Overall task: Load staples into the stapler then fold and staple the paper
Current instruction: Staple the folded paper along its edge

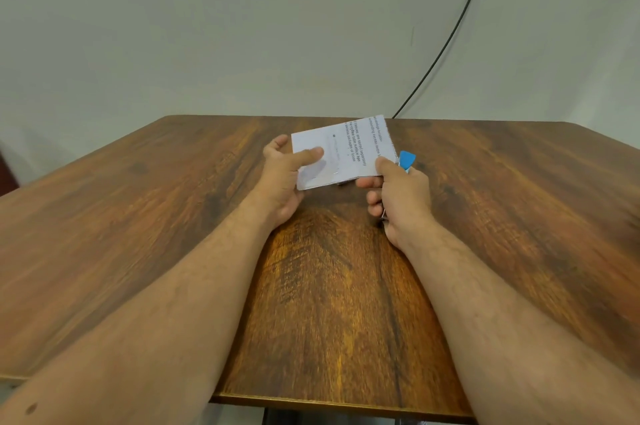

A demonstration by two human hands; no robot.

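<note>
A folded white paper (pixel 346 151) with printed text is held above the wooden table (pixel 173 216). My left hand (pixel 284 178) pinches its left side, thumb on top and fingers underneath. My right hand (pixel 398 199) grips a blue stapler (pixel 407 159) at the paper's right edge, with its thumb lying on the paper. Most of the stapler is hidden by the hand; only its blue end and a bit of metal near the palm show. A small staple mark is visible on the paper near its lower middle.
A black cable (pixel 450 40) runs down the pale wall behind the table's far edge. The table's near edge lies just under my forearms.
</note>
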